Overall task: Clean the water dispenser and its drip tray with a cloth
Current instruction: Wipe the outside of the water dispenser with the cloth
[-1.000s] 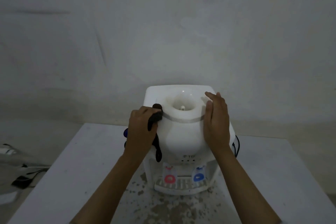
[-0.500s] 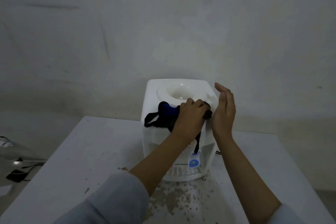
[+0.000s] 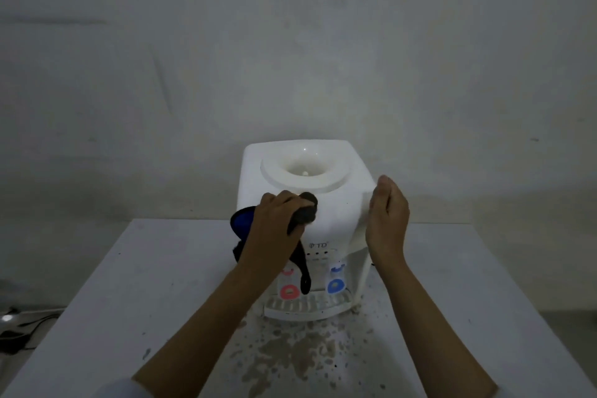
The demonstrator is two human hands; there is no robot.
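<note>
White water dispenser [image 3: 336, 203] stands on the table [image 3: 129, 284]; left hand [image 3: 274, 229] grips a dark cloth [image 3: 305, 210] against its near face, right hand [image 3: 387, 220] rests loose-fingered on its right side.

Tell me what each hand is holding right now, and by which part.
The left hand grips the dark cloth by its bunched upper end, against the water dispenser; the tail hangs. The right hand holds nothing.

My left hand [image 3: 274, 229] grips a dark cloth [image 3: 302, 216] against the white water dispenser's [image 3: 336, 213] front; my right hand [image 3: 386, 220] rests flat against its side.
</note>
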